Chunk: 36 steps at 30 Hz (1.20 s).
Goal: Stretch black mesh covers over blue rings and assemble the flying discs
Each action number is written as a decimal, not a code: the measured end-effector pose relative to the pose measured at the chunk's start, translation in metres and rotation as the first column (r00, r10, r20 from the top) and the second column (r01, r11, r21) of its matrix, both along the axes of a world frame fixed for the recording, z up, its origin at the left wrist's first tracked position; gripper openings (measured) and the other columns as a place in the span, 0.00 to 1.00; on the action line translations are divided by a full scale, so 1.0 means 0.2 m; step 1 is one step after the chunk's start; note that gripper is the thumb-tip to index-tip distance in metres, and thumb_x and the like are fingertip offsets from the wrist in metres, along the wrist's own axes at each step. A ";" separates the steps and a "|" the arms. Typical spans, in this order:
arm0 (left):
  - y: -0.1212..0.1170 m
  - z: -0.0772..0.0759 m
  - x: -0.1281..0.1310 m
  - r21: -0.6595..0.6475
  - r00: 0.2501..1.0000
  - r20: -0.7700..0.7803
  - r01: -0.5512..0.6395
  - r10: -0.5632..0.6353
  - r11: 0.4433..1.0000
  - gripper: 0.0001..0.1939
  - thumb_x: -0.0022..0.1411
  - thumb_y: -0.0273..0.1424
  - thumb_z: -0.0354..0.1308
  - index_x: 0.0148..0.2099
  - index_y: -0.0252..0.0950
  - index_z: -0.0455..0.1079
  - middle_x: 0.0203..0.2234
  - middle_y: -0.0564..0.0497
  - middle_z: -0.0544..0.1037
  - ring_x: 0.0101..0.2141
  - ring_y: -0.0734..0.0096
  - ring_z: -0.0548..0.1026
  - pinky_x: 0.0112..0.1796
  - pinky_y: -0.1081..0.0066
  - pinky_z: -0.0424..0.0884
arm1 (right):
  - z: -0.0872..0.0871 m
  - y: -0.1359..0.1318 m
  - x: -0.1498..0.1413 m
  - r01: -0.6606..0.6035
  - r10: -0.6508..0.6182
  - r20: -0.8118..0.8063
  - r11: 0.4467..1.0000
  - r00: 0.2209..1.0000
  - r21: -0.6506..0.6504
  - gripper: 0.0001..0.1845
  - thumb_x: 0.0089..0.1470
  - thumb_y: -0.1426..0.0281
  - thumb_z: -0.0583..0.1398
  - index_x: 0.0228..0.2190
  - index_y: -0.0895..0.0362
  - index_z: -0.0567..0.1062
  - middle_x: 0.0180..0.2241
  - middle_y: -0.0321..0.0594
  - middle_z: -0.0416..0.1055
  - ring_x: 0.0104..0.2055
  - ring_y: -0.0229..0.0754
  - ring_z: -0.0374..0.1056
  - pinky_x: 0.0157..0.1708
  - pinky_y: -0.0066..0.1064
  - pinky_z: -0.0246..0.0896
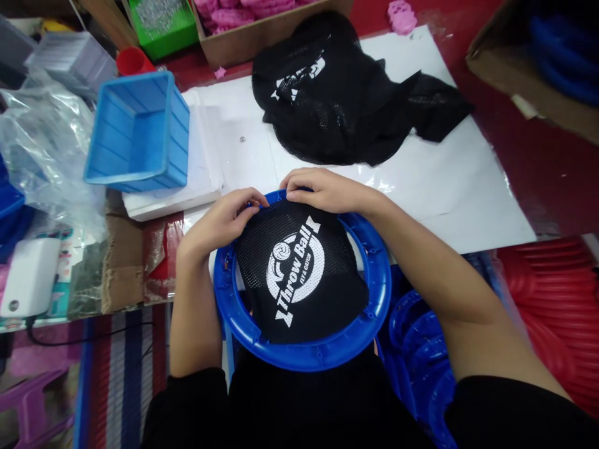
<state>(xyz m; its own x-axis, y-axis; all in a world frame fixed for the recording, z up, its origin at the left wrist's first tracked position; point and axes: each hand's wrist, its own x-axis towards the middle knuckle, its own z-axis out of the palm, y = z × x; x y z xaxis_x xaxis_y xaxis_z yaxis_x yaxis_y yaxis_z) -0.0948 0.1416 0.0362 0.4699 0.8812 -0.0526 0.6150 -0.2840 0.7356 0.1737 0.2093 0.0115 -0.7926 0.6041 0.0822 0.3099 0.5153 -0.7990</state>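
Observation:
A blue plastic ring (pixel 309 357) leans at the table's front edge, close to my body. Black mesh fabric (pixel 253 249) printed with "Throw Ball" in white spans most of its opening, with gaps along the left and right sides. My left hand (pixel 224 218) is closed at the ring's far rim, fingertips pinching the mesh edge there. Just right of it, my right hand (pixel 322 189) curls over the same rim, thumb on the mesh and fingers behind. Beyond my hands lie more black mesh pieces (pixel 327 106) in a loose pile.
White sheets (pixel 468 187) cover part of the red table. A blue bin (pixel 135 137) stands at left beside a clear plastic bag (pixel 47 143). Pink pieces fill a cardboard box (pixel 276 31) at the back. Blue rings (pixel 421 349) and red ones (pixel 556 312) are stacked at lower right.

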 end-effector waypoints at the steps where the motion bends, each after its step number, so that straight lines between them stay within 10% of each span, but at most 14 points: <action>1: 0.00 0.00 0.00 0.002 1.000 -0.001 0.008 -0.008 1.000 0.10 0.72 0.29 0.53 0.49 0.40 0.75 0.44 0.49 0.83 0.45 0.64 0.79 0.50 0.63 0.74 | 0.00 0.00 0.00 0.001 -0.001 -0.002 1.000 1.000 0.000 0.11 0.68 0.63 0.58 0.35 0.54 0.76 0.51 0.48 0.80 0.53 0.52 0.74 0.58 0.51 0.67; 36: -0.02 -0.04 0.12 0.219 0.990 -0.109 -0.065 0.090 0.974 0.06 0.71 0.29 0.56 0.39 0.38 0.72 0.36 0.49 0.80 0.40 0.62 0.76 0.46 0.61 0.71 | -0.01 -0.03 -0.11 -0.072 0.080 -0.031 0.979 0.996 0.190 0.10 0.67 0.66 0.58 0.39 0.56 0.79 0.48 0.50 0.79 0.51 0.53 0.73 0.56 0.51 0.67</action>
